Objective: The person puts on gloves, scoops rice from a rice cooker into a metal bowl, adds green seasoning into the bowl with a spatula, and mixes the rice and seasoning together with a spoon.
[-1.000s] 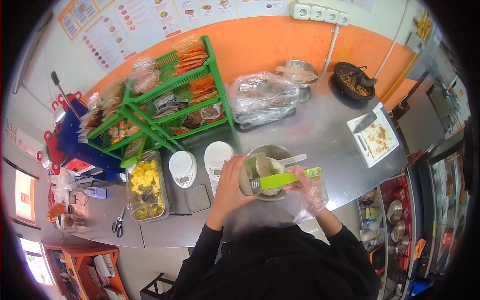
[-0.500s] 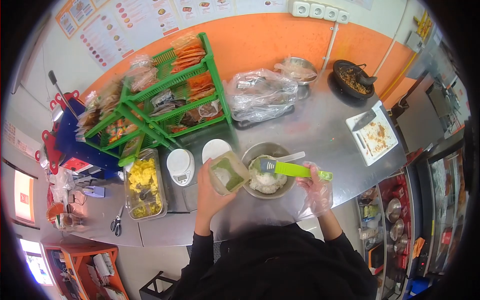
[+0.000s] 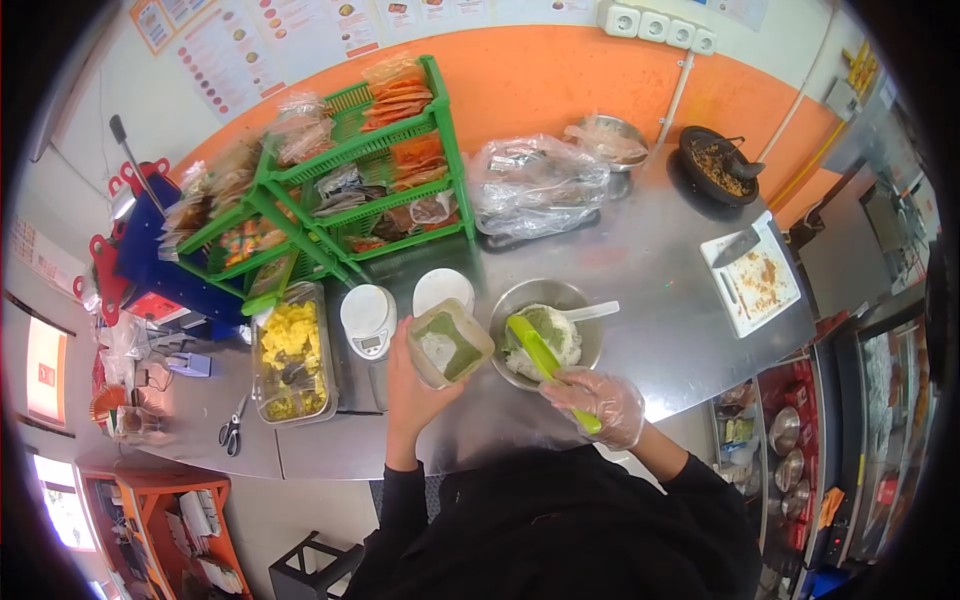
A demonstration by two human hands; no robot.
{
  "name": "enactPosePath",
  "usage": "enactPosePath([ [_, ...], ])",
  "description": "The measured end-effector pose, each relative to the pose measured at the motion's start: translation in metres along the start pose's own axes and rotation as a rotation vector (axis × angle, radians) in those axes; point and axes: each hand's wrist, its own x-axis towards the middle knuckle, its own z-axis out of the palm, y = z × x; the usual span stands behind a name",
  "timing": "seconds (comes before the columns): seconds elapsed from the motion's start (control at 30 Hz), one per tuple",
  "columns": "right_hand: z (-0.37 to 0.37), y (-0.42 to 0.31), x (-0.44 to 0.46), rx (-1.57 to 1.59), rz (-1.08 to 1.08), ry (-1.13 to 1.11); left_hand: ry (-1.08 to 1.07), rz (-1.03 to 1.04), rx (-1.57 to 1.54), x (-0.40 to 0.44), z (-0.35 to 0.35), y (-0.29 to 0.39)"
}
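Note:
My left hand (image 3: 405, 385) is wrapped round an open squarish container (image 3: 463, 340), tilted so its inside shows green powder. My right hand (image 3: 605, 405), in a clear plastic glove, grips a long green measuring spoon (image 3: 540, 355). The spoon's far end is over a metal bowl (image 3: 594, 350), left of centre. Inside the bowl lies a white grainy food (image 3: 568, 345), possibly rice, with green powder on top. A white-handled utensil (image 3: 595, 311) rests in the bowl with its handle over the right rim.
Two white scales (image 3: 368, 318) stand behind my left hand. A tray of yellow food (image 3: 290, 345) sits farther left, near scissors (image 3: 232, 432). Green racks (image 3: 360, 165) hold packets at the back. On the right are a cutting board with a knife (image 3: 755, 285) and a stone mortar (image 3: 715, 165).
My right hand has moved left and down, swinging the green measuring spoon over the bowl at a steeper angle. More green powder shows on the white food. The left hand still holds the container.

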Motion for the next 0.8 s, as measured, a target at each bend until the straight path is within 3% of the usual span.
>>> enactPosePath([
  [0.37, -0.018, -0.005, -0.005, -0.045, 0.110, -0.138, -0.038, -0.003, 0.053, 0.002, 0.001, 0.000],
  [0.47, -0.014, 0.004, -0.009, 0.076, 0.074, -0.031, -0.045, -0.002, 0.060, 0.002, 0.002, 0.001],
  [0.57, -0.022, 0.006, -0.011, 0.129, 0.313, 0.259, -0.048, 0.042, 0.096, 0.004, 0.005, 0.005],
  [0.67, -0.019, 0.015, -0.009, 0.816, 0.731, 0.718, -0.065, 0.089, 0.125, 0.008, 0.008, 0.012],
  [0.8, -0.028, 0.005, 0.004, 0.839, 0.724, 0.560, -0.141, 0.185, 0.120, 0.016, 0.019, 0.019],
])
